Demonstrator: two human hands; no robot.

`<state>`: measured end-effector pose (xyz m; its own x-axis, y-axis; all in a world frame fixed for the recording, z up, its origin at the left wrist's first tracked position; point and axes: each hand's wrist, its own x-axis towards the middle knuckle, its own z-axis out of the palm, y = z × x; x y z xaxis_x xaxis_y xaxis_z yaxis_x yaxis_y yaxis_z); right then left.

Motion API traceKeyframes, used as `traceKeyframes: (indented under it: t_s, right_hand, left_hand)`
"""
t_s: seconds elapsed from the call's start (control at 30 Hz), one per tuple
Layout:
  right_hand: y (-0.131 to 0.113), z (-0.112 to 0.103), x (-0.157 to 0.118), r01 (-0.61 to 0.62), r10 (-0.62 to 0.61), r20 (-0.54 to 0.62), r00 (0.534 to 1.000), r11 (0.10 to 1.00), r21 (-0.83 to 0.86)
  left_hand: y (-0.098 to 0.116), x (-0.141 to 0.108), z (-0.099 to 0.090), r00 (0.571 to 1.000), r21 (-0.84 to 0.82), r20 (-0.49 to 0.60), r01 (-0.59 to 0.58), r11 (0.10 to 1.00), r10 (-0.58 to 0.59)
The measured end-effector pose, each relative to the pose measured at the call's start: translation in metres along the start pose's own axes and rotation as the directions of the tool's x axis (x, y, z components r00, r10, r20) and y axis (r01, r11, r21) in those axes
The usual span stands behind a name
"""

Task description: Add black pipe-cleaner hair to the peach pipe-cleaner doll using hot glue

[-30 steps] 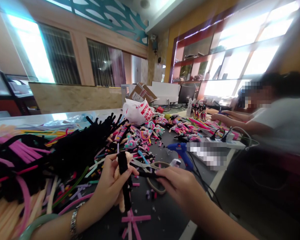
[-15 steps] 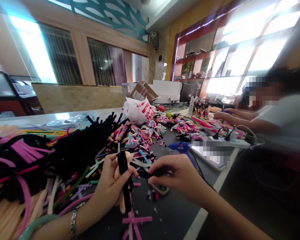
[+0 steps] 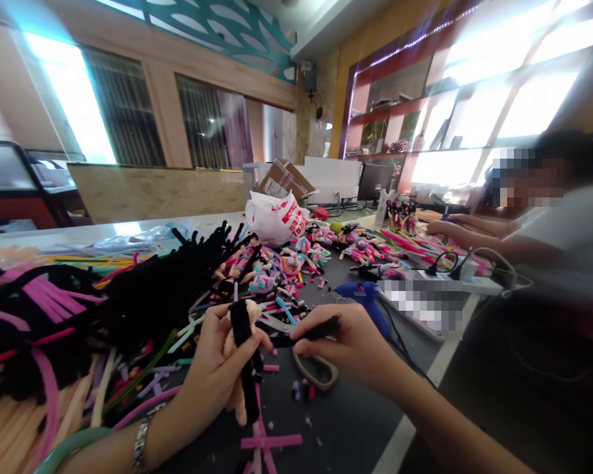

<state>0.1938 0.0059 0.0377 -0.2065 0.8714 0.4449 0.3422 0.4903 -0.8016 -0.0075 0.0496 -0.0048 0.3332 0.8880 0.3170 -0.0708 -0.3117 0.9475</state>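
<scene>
**Pinned in one grip, pinched in the other**

The left hand point(image 3: 212, 372) curls closed around a tan plush figure point(image 3: 236, 409), holding a black pipe cleaner point(image 3: 250, 395) flat along it above the worktop point(image 3: 336, 428). The right hand point(image 3: 350, 345) pinches a black length point(image 3: 321, 331) between thumb and fingers. Scissors point(image 3: 316, 372) lie just below, near a blue glue gun point(image 3: 368, 306). Farther off, the white bag point(image 3: 275, 220) carries red print too blurred to read.

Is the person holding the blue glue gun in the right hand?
No, the blue hot glue gun lies beyond the right hand, which pinches a black pipe cleaner.
</scene>
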Motion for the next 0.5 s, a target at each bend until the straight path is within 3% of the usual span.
traceKeyframes:
  t_s: [0.17,0.33,0.5]
  right_hand:
    - [-0.002,-0.013,0.004,-0.047,0.075,-0.134,0.988,0.978,0.204]
    - [-0.011,-0.026,0.014,0.05,0.017,-0.333,0.943,0.98,0.192]
    - [-0.018,-0.016,0.026,0.02,0.035,-0.279,0.96,0.981,0.194]
  left_hand:
    - [-0.002,0.0,-0.001,0.999,-0.038,-0.011,0.033,0.999,-0.034]
    - [-0.002,-0.002,-0.002,1.0,0.028,0.003,0.007,1.0,-0.007]
    - [-0.003,-0.003,-0.001,0.998,0.047,0.009,-0.066,0.997,0.066]
